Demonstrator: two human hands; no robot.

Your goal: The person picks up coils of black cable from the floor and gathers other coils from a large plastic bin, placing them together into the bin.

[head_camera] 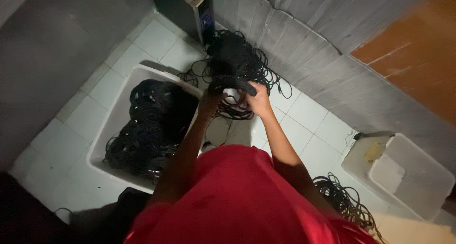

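A: Hands?

B: Left hand (212, 96) and right hand (258, 99) both up at chest height, just right of the white tub (110, 130), closed around one bundle of black cable (232, 82).

A: Grip?

B: Right fingers curled tight over the top strand of the bundle, thumb side toward the tub. Left hand darker and partly hidden behind the loops; wrapped round the bundle's left end, though exact finger spread impossible to tell.

A: And the bundle itself?

B: Held in the air between the two hands, loops drooping below them, just past the tub's far right corner. Directly behind it, a bigger tangled heap of cable (237, 54) on the tiled floor (156, 40), beyond the tub's far corner and against the grey panelled wall (304, 30).

A: Inside the tub?

B: Filled with coiled black cables (147, 125), piled darkest toward its right wall.

A: Anything else around?

B: A dark cabinet (187, 9) beyond the tub's far end. Well to the right of the tub, a second white bin (418, 177) with a small yellowish object (374, 151) at its left edge. Between that bin and the red shirt (237, 196), another loose coil of cable (344, 199) on the floor, well apart from the tub.
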